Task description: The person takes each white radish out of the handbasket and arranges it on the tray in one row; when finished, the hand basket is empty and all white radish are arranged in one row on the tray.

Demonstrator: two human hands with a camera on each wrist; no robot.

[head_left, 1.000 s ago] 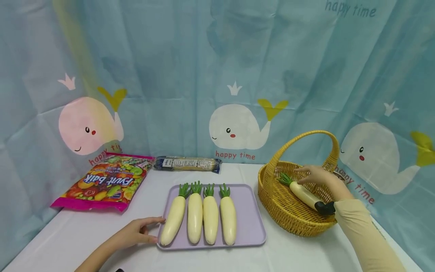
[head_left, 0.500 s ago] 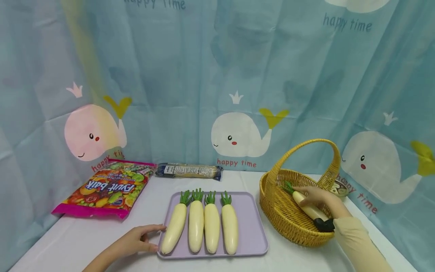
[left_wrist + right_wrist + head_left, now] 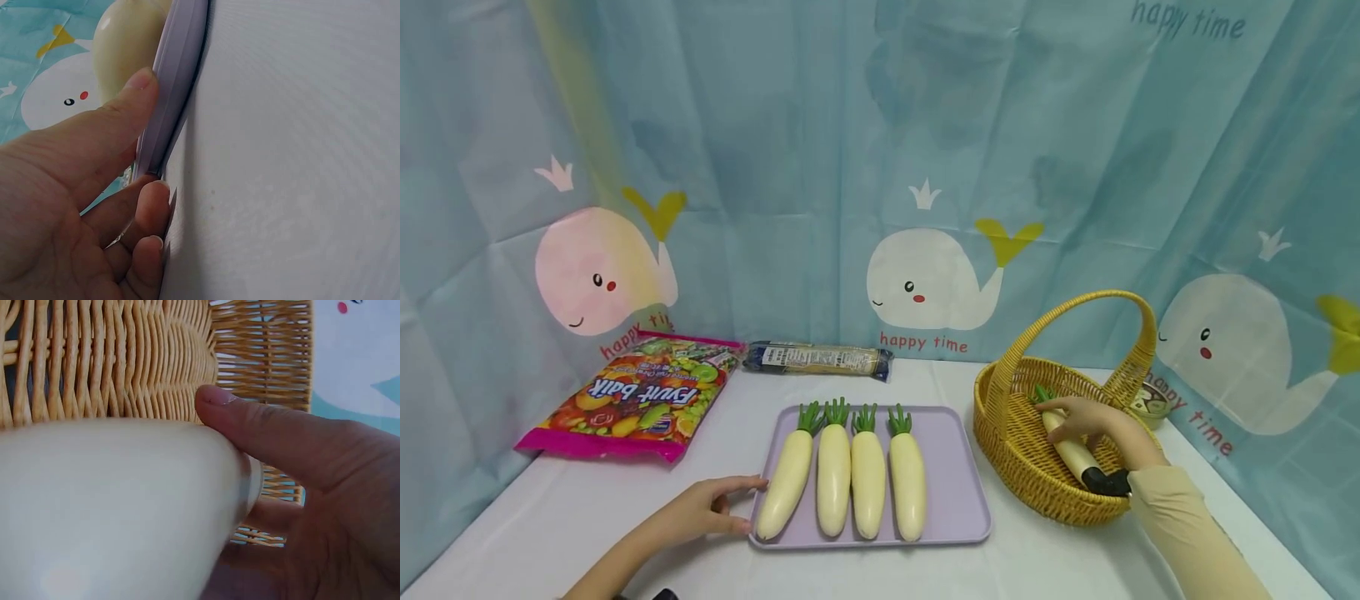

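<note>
In the basket (image 3: 1037, 492), a woven yellow one with a tall handle, lies a white radish (image 3: 1077, 457) with green leaf stubs. My right hand (image 3: 1090, 419) grips this radish near its leafy end; the thumb lies over it in the right wrist view, and the other fingers are partly hidden behind it. Several more white radishes (image 3: 833, 483) lie side by side on a pale purple tray (image 3: 951, 500), leaves pointing away from me. At the tray's left edge, my left hand (image 3: 696, 512) touches the rim with its index fingertip and thumb; its remaining fingers bend in beside the rim.
A bright fruit candy bag (image 3: 640, 396) lies at the back left. Beside it, along the curtain, is a long clear packet (image 3: 816, 358) with dark ends. Behind the basket's right side stands a round patterned container (image 3: 1150, 402). A whale-print curtain (image 3: 775, 208) closes off the back.
My right hand has come down from above the basket and taken hold of the radish inside, which has shifted slightly. My left hand stays at the tray's edge.
</note>
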